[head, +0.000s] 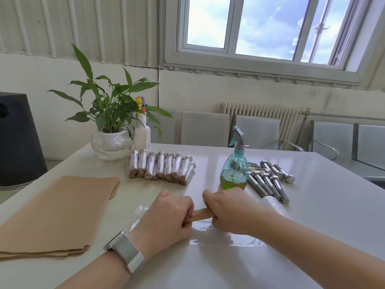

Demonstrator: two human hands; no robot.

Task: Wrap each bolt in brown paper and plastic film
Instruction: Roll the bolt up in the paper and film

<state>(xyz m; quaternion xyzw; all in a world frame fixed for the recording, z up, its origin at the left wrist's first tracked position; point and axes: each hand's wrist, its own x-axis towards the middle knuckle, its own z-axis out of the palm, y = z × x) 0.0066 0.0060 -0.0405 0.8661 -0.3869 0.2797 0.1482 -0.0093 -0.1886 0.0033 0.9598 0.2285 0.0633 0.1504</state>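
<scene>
The paper-wrapped bolt (201, 214) lies near the tabletop's (312, 226) near edge on clear plastic film (218, 236), long axis left-right. Left hand (166, 215) and right hand (227, 211) fingers grasp its 2 ends.

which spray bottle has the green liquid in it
The teal spray bottle right of the wrapped bolts: clear, with yellow-green liquid at its bottom. The white spray bottle by the plant is opaque.
</scene>
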